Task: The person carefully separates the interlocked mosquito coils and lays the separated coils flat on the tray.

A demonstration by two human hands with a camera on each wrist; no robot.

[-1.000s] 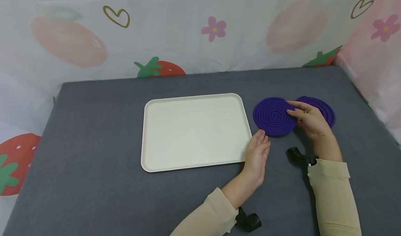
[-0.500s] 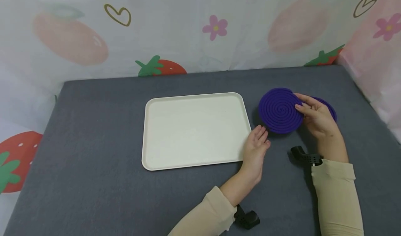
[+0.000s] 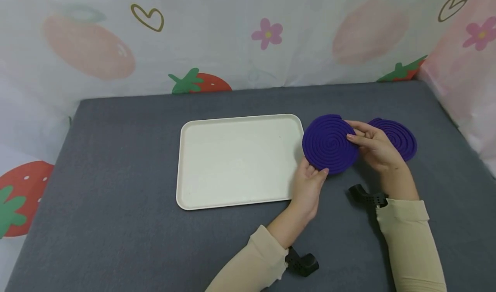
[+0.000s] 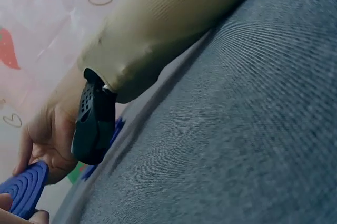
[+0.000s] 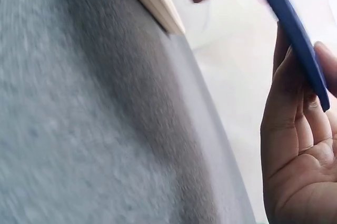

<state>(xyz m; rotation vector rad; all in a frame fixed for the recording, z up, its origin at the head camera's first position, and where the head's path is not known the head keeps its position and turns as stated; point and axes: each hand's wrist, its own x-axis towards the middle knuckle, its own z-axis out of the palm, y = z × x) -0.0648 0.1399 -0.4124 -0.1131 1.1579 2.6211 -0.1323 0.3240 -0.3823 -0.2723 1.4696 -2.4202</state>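
A round purple spiral coaster (image 3: 330, 143) is held up tilted over the right end of the cream tray (image 3: 236, 163). My right hand (image 3: 381, 152) pinches its right edge, thumb on the face and fingers behind; the right wrist view shows the coaster (image 5: 295, 34) edge-on in that pinch. At the lower left edge, my left hand (image 3: 308, 186) has its fingers behind the coaster and the thumb at the front rim. A second purple spiral coaster (image 3: 397, 138) lies on the table beyond my right hand, which partly hides it.
Grey cloth covers the table (image 3: 116, 175). A printed curtain (image 3: 232, 33) hangs along its back edge and a pink one (image 3: 461, 76) along the right. Each wrist bears a black camera mount (image 3: 304, 264).
The right hand has lifted the coaster off the table, then brought it left to the tray's edge. My left hand has gone from open beside it to taking its lower edge.
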